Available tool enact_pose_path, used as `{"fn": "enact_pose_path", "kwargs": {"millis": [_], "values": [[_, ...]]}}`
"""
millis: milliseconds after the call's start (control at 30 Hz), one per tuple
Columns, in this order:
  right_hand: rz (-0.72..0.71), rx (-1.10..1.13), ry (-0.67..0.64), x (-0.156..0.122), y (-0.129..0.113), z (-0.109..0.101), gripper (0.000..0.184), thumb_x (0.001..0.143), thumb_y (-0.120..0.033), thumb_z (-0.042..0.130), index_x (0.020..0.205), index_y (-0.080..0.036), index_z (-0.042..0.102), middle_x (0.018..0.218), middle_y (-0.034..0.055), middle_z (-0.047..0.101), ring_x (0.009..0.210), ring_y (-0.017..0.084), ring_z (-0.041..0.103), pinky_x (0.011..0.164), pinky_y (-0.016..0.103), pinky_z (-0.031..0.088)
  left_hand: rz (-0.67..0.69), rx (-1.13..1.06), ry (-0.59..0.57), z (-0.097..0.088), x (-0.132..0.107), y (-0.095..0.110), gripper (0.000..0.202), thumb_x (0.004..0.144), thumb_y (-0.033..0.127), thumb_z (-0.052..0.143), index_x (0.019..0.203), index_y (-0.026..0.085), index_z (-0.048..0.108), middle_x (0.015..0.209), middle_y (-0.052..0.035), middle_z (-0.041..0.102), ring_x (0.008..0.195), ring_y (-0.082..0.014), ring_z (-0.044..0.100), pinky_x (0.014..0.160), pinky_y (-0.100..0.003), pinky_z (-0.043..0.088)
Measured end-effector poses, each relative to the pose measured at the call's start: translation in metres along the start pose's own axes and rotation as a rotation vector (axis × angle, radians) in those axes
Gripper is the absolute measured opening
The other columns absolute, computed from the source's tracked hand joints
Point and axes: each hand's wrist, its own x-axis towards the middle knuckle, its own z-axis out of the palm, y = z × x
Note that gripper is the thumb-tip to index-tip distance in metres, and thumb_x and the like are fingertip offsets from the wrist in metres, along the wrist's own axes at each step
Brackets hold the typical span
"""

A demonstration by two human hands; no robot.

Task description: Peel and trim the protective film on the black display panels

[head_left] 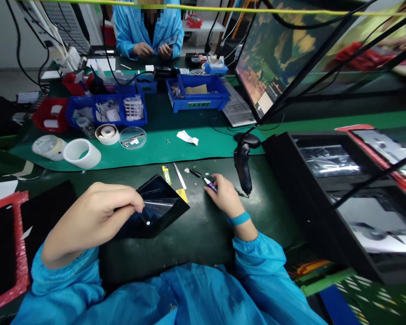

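My left hand (106,210) pinches a clear glossy film (160,205) between thumb and fingertips. Part of the film is lifted over a dark flat screen panel (145,228) lying tilted on the bench. My right hand (225,194) rests on the bench, its fingers closed around a small marker pen (210,184) with a white tip and dark printed label. Close to that tip lies a black cap (195,173). Between the hands are a white pointed stick (180,175), a yellow-labelled small tube (166,174) and a yellow piece (182,195).
A black electric screwdriver (242,169) stands right of my right hand. Black foam-lined trays (280,167) hold panels further right. Blue bins (199,104), tape rolls (81,153) and a round dish (132,137) sit behind. A red-edged panel (23,239) lies left. A co-worker (149,36) sits opposite.
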Motion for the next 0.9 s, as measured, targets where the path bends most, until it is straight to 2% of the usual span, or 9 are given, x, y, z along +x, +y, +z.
{"fn": "enact_pose_path", "kwargs": {"millis": [100, 233, 333, 433, 533, 667, 767, 833, 900], "values": [[-0.008, 0.042, -0.033, -0.008, -0.005, -0.006, 0.030, 0.096, -0.037, 0.058, 0.117, -0.017, 0.058, 0.081, 0.0071, 0.063, 0.078, 0.030, 0.066, 0.079, 0.045, 0.058, 0.003, -0.015, 0.000, 0.001, 0.001, 0.001, 0.025, 0.099, 0.002, 0.055, 0.091, 0.023, 0.067, 0.083, 0.0069, 0.070, 0.071, -0.0072, 0.065, 0.067, -0.020, 0.045], [-0.035, 0.200, -0.032, -0.011, -0.029, -0.029, 0.024, 0.105, -0.042, 0.052, 0.118, -0.021, 0.052, 0.082, 0.0038, 0.066, 0.068, 0.021, 0.066, 0.064, 0.031, 0.055, -0.028, -0.049, 0.035, 0.000, 0.005, 0.005, 0.025, 0.097, 0.002, 0.056, 0.087, 0.021, 0.069, 0.081, 0.0071, 0.073, 0.071, -0.0066, 0.068, 0.066, -0.017, 0.047], [-0.115, 0.505, 0.007, -0.006, -0.063, -0.056, 0.016, 0.109, -0.037, 0.054, 0.113, -0.022, 0.058, 0.080, 0.0017, 0.066, 0.065, 0.017, 0.065, 0.060, 0.027, 0.053, -0.086, -0.106, 0.103, -0.001, 0.006, 0.010, 0.025, 0.094, 0.002, 0.060, 0.084, 0.021, 0.072, 0.080, 0.0072, 0.075, 0.072, -0.0074, 0.070, 0.068, -0.016, 0.051], [-0.318, 0.873, 0.084, 0.004, -0.106, -0.084, 0.006, 0.107, -0.025, 0.060, 0.110, -0.023, 0.065, 0.095, 0.0039, 0.068, 0.069, 0.015, 0.068, 0.060, 0.028, 0.057, -0.134, -0.206, 0.164, -0.001, 0.003, 0.014, 0.027, 0.093, 0.000, 0.061, 0.083, 0.022, 0.072, 0.077, 0.0076, 0.074, 0.070, -0.0068, 0.070, 0.066, -0.015, 0.051], [-0.454, 1.167, 0.086, 0.013, -0.148, -0.101, 0.018, 0.106, -0.018, 0.057, 0.113, -0.025, 0.071, 0.095, 0.0050, 0.070, 0.065, 0.016, 0.068, 0.054, 0.029, 0.056, -0.130, -0.328, 0.175, 0.000, -0.003, 0.016, 0.026, 0.094, 0.000, 0.064, 0.084, 0.022, 0.072, 0.076, 0.0072, 0.073, 0.068, -0.0066, 0.068, 0.064, -0.015, 0.050], [-0.511, 1.338, -0.007, 0.020, -0.183, -0.102, 0.020, 0.102, -0.020, 0.064, 0.119, -0.028, 0.072, 0.089, 0.0053, 0.069, 0.059, 0.015, 0.064, 0.047, 0.027, 0.053, -0.097, -0.412, 0.168, 0.000, -0.008, 0.015, 0.024, 0.096, 0.002, 0.066, 0.084, 0.022, 0.071, 0.076, 0.0059, 0.073, 0.068, -0.0068, 0.068, 0.063, -0.015, 0.050], [-0.516, 1.375, -0.068, 0.021, -0.194, -0.093, 0.039, 0.094, -0.028, 0.079, 0.130, -0.032, 0.065, 0.090, 0.0035, 0.067, 0.065, 0.016, 0.064, 0.052, 0.028, 0.056, -0.080, -0.386, 0.154, -0.001, -0.008, 0.015, 0.024, 0.096, 0.001, 0.066, 0.084, 0.021, 0.071, 0.075, 0.0063, 0.072, 0.067, -0.0059, 0.067, 0.064, -0.015, 0.049], [-0.562, 1.350, -0.054, 0.019, -0.197, -0.088, 0.051, 0.089, -0.035, 0.084, 0.135, -0.032, 0.061, 0.092, 0.0040, 0.065, 0.069, 0.018, 0.064, 0.055, 0.030, 0.057, -0.067, -0.361, 0.136, -0.002, -0.007, 0.015, 0.024, 0.095, 0.001, 0.067, 0.084, 0.021, 0.070, 0.074, 0.0065, 0.072, 0.066, -0.0054, 0.066, 0.064, -0.014, 0.049], [-0.638, 1.187, 0.001, 0.016, -0.198, -0.085, 0.051, 0.094, -0.049, 0.077, 0.138, -0.030, 0.057, 0.094, 0.0062, 0.064, 0.072, 0.020, 0.064, 0.058, 0.033, 0.059, -0.050, -0.345, 0.115, -0.003, -0.006, 0.015, 0.023, 0.096, 0.001, 0.066, 0.083, 0.020, 0.070, 0.074, 0.0063, 0.072, 0.065, -0.0053, 0.065, 0.064, -0.015, 0.048]]}}
